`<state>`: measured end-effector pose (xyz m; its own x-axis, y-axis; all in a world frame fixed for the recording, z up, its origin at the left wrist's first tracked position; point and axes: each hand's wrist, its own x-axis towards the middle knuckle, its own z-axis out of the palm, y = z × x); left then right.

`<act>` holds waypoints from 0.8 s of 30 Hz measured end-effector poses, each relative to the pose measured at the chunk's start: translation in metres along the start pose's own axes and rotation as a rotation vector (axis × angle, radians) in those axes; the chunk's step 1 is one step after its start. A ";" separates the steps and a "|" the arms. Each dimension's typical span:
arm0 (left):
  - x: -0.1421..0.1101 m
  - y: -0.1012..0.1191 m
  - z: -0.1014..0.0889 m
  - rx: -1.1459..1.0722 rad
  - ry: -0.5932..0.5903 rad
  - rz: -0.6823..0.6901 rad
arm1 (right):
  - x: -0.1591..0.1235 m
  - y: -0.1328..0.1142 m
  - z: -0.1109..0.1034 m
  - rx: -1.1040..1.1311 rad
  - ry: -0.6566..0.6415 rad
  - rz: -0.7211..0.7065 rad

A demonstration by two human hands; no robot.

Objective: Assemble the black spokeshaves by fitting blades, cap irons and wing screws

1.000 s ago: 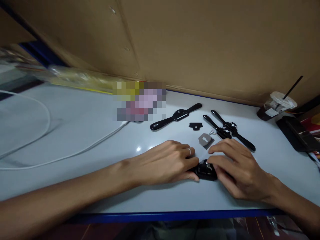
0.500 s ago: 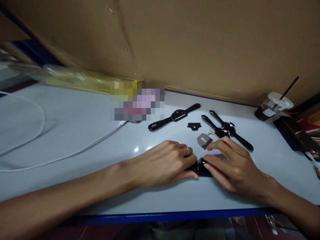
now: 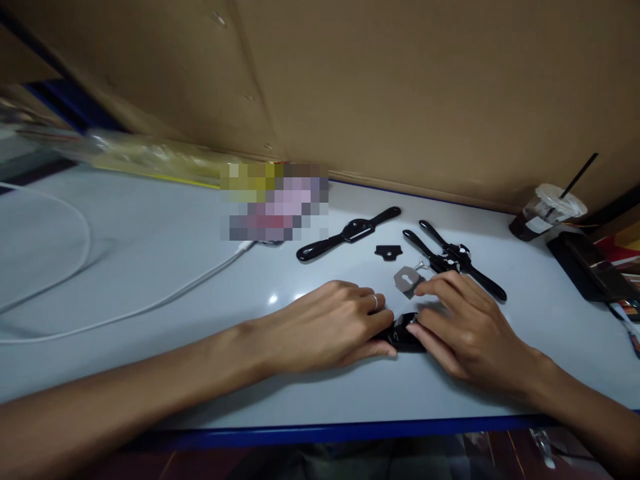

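My left hand [image 3: 350, 328] is closed around one end of a black spokeshave [image 3: 406, 338], pressing it to the table. My right hand [image 3: 463, 333] bends over its middle, thumb and index finger pinched at a small silver screw [image 3: 413, 321] there; the fingers partly hide it. Just beyond lie a grey metal blade [image 3: 407, 282] with a slot, a loose silver screw [image 3: 421, 265] and a black cap plate [image 3: 389, 253]. Another black spokeshave body [image 3: 357, 231] rests farther back, and two more spokeshaves [image 3: 465, 260] lie side by side past my right fingers.
A lidded plastic cup [image 3: 533, 223] with a dark drink and straw stands at the back right, near a black phone-like device [image 3: 590, 267]. A white cable [image 3: 200, 283] runs across the left to a pixelated item [image 3: 285, 207]. A cardboard wall [image 3: 400, 87] closes the back.
My right thumb and index finger have shifted slightly at the screw, uncovering more of the spokeshave's middle. My left hand stays in place, as do the loose parts.
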<state>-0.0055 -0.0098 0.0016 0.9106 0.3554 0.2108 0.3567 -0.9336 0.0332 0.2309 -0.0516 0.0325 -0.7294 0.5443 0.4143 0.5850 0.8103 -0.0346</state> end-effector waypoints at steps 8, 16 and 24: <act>-0.001 0.000 -0.001 -0.009 0.008 0.004 | -0.001 0.001 0.000 0.021 -0.012 -0.018; -0.001 0.000 0.000 0.000 0.007 0.003 | -0.002 0.004 0.001 0.016 -0.033 0.019; 0.000 0.000 -0.002 0.013 0.003 0.003 | -0.003 0.003 -0.004 0.069 -0.055 -0.036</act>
<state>-0.0058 -0.0098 0.0032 0.9112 0.3522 0.2135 0.3564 -0.9341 0.0201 0.2361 -0.0515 0.0353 -0.7690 0.5242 0.3657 0.5335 0.8416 -0.0845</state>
